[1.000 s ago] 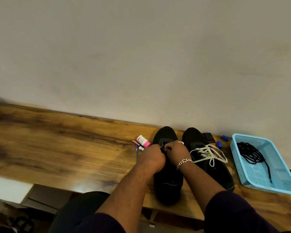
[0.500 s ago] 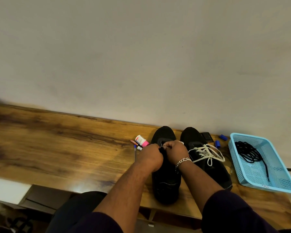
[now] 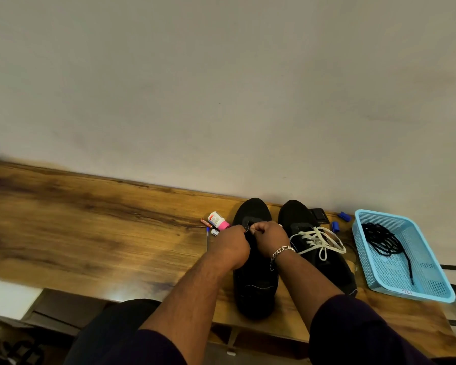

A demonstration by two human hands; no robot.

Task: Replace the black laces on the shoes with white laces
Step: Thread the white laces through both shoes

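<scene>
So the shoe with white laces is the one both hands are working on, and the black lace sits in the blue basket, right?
Not quite. In the head view both hands, left hand and right hand, work on the other black shoe; the white-laced shoe stands untouched beside it. The black lace does lie in the blue basket.

A plain room in a home or small office, set up as a makeshift work spot. A long wood-grain counter (image 3: 90,222) runs against a bare off-white wall (image 3: 221,88). On it lie everyday odds and ends: a small pink-capped bottle (image 3: 216,220), pens (image 3: 208,230), 2 blue caps (image 3: 338,222), a light-blue plastic basket (image 3: 442,291) and 2 black shoes (image 3: 253,283).
</scene>
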